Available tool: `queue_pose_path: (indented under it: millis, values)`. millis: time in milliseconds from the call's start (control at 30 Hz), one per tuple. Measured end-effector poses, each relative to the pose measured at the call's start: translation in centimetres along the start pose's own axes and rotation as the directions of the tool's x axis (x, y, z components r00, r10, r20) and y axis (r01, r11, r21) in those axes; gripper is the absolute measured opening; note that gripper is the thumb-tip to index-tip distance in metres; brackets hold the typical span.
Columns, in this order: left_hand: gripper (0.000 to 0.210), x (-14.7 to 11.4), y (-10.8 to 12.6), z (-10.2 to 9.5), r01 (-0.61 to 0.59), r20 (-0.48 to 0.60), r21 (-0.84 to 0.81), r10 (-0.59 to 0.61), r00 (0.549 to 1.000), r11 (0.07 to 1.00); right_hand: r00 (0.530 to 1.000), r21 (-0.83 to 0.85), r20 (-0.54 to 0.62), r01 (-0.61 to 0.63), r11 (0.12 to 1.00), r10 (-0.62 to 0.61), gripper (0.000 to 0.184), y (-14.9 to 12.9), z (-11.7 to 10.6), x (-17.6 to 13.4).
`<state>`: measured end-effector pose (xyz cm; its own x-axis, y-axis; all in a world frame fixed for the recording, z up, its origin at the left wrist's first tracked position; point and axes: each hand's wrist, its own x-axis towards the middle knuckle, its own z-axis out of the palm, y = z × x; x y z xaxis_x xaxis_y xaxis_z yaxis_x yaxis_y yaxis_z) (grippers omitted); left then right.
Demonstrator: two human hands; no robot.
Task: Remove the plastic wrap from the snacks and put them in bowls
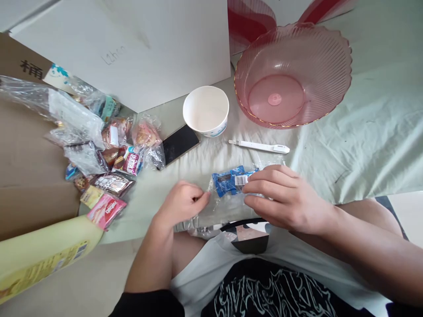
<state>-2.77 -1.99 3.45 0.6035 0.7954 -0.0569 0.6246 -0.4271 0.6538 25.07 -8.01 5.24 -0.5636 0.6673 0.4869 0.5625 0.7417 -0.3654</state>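
Observation:
Blue wrapped snack packets, one with a white barcode label, lie in a clear plastic bag at the table's near edge. My left hand is closed, pinching the left edge of this bag between thumb and curled fingers. From the right, my right hand reaches over the packets with its fingers stretched out, its fingertips at the right-hand packet. Whether those fingertips press on the packet or only lie over it, I cannot tell. Beyond the packets lies a white utility knife.
A white paper bowl stands beside a dark phone. Behind to the right is a pink ribbed plastic basin. Several wrapped snacks lie piled at left, near a white box and a pale yellow bottle.

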Motion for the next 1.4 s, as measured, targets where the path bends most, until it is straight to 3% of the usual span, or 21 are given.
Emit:
queue_pose_path:
  millis: [67,133,233,300,433,533,600,667,733,800,900,1033,1200,1400]
  values:
    - [0.046,0.8,0.4,0.2,-0.180,-0.218,-0.012,0.173,0.960,0.984,1.000,0.027,-0.005,0.002,1.000,-0.001,0.024,-0.2,0.0,0.0]
    - [0.027,1.5,0.6,0.9,-0.275,-0.295,0.045,0.276,0.915,0.960,0.999,0.072,0.036,0.009,0.997,-0.012,0.025,-0.4,0.4,0.1]
    - [0.046,2.2,0.2,2.2,-0.276,-0.095,0.129,0.289,0.952,0.952,0.991,0.145,0.125,0.023,0.989,-0.041,0.026,-1.0,1.1,0.3]
    - [0.044,2.4,-0.3,2.8,-0.229,0.007,0.163,0.231,0.973,0.960,0.983,0.180,0.170,0.034,0.983,-0.065,0.027,-1.4,1.5,0.3]
    - [0.036,2.4,-0.6,3.4,-0.113,-0.052,0.244,0.129,0.990,0.963,0.961,0.193,0.272,-0.004,0.981,-0.050,0.028,-1.9,2.3,-0.2]
    - [0.036,2.4,-0.7,3.3,-0.060,-0.149,0.242,0.099,0.984,0.968,0.931,0.128,0.353,-0.147,0.981,0.094,0.030,-1.5,3.0,-0.6]
    - [0.035,2.5,-0.7,3.2,-0.051,-0.193,0.187,0.087,0.977,0.981,0.925,0.052,0.294,-0.267,0.962,0.241,0.031,-1.0,3.4,-0.7]
    - [0.031,2.5,-0.8,3.0,-0.042,-0.215,0.099,0.063,0.975,0.994,0.921,-0.028,0.158,-0.357,0.934,0.357,0.027,-0.3,3.8,-0.6]
    - [0.031,2.5,-0.8,2.9,-0.010,-0.237,-0.014,0.006,0.971,1.000,0.917,-0.082,0.048,-0.392,0.916,0.397,0.024,0.3,4.2,-0.4]
    - [0.033,2.5,-0.8,2.8,0.059,-0.250,-0.161,-0.099,0.963,0.985,0.926,-0.087,0.036,-0.373,0.924,0.377,0.034,0.7,4.7,-0.3]
    - [0.036,2.5,-0.7,3.0,0.178,-0.185,-0.480,-0.297,0.937,0.859,0.933,-0.064,0.108,-0.337,0.939,0.342,0.051,0.7,5.6,-0.4]
    - [0.033,2.8,-0.4,3.1,0.326,0.081,-0.798,-0.446,0.891,0.506,0.921,-0.036,0.152,-0.358,0.933,0.359,0.065,0.5,6.6,-0.5]
    - [0.027,3.2,0.4,2.6,0.391,0.268,-0.885,-0.409,0.872,0.253,0.922,0.182,0.063,-0.387,0.904,0.382,0.053,1.2,6.9,-0.3]
    - [0.025,3.4,1.4,1.9,0.399,0.307,-0.912,-0.493,0.814,0.091,0.899,0.375,-0.060,-0.383,0.844,0.434,0.046,2.2,6.1,-0.3]
